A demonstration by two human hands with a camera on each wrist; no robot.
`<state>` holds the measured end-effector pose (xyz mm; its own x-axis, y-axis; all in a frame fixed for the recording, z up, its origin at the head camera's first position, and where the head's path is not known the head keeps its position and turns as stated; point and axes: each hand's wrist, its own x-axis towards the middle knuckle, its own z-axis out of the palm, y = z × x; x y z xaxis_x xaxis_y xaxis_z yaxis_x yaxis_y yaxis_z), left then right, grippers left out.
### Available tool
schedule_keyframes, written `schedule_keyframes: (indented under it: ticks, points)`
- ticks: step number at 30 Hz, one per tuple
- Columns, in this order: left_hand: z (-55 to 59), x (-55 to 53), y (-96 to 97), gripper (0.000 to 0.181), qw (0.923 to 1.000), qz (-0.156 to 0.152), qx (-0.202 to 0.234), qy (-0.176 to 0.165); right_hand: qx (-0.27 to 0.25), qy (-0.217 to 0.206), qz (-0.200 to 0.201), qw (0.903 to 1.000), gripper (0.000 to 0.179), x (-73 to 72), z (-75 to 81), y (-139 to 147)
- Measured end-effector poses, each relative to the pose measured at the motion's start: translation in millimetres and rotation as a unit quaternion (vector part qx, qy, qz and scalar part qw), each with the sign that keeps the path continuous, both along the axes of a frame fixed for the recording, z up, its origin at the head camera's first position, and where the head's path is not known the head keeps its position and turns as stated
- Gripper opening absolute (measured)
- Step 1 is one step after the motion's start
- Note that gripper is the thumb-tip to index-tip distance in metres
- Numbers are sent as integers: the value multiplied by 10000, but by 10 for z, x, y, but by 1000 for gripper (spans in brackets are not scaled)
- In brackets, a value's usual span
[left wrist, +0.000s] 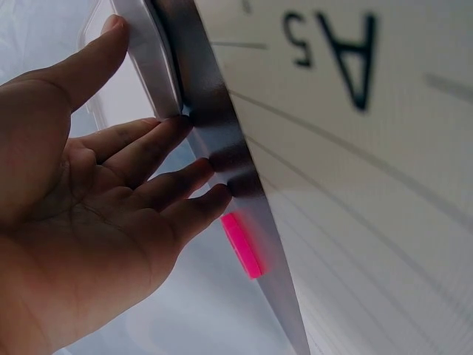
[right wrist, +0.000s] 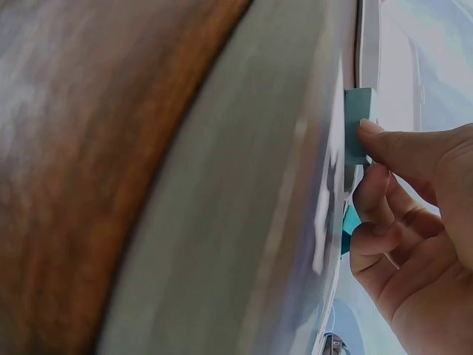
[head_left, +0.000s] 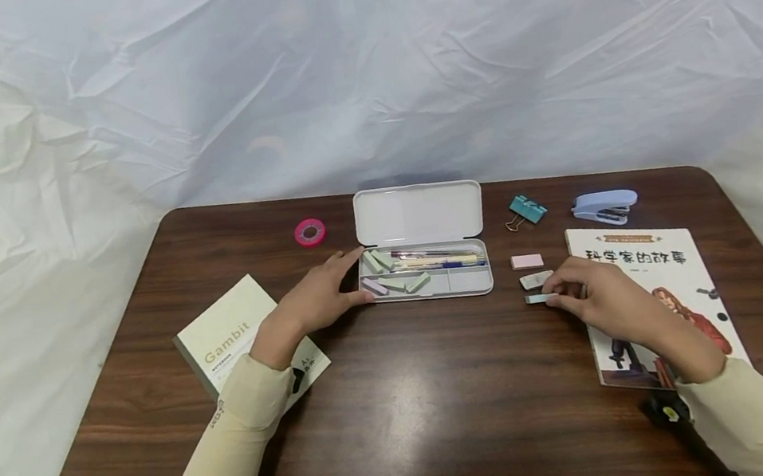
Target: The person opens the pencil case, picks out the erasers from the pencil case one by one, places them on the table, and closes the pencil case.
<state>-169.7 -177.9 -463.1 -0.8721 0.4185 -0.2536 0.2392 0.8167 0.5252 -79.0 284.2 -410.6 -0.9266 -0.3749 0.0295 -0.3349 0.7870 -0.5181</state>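
Observation:
A white pencil case [head_left: 472,281] lies with its lid raised, pens [head_left: 439,262] and several pale green blocks [head_left: 419,283] inside, plus a lilac block [head_left: 375,287]. At its left side rests my left hand [head_left: 320,294], thumb and index finger spread along the edge, the other fingers loosely extended in the left wrist view. My right hand [head_left: 602,296] pinches a small blue-green eraser-like block [right wrist: 358,126] between thumb and index finger, low over the table. Just behind it are a whitish eraser [head_left: 536,279] and a pink one [head_left: 526,261].
A notebook [head_left: 228,338] lies under my left forearm, and a picture-covered book [head_left: 637,252] is beneath my right hand and wrist. Toward the back are a pink tape roll [head_left: 310,232], a teal binder clip [head_left: 528,208] and a lilac stapler [head_left: 605,206].

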Motion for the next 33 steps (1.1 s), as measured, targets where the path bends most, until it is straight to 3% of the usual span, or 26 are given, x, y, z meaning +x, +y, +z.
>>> schedule_keyframes:
  ticks: [13, 33]
  points:
    - [-52, -15, -26, 99, 10000, -18, 4, 67, -191, 26, -1, 9998, 15, 24, -27, -20]
    - [-31, -12, -7, 98, 10000, -5, -2, 66, -48, -428, -123, 9990, 13, 2, -10, -47]
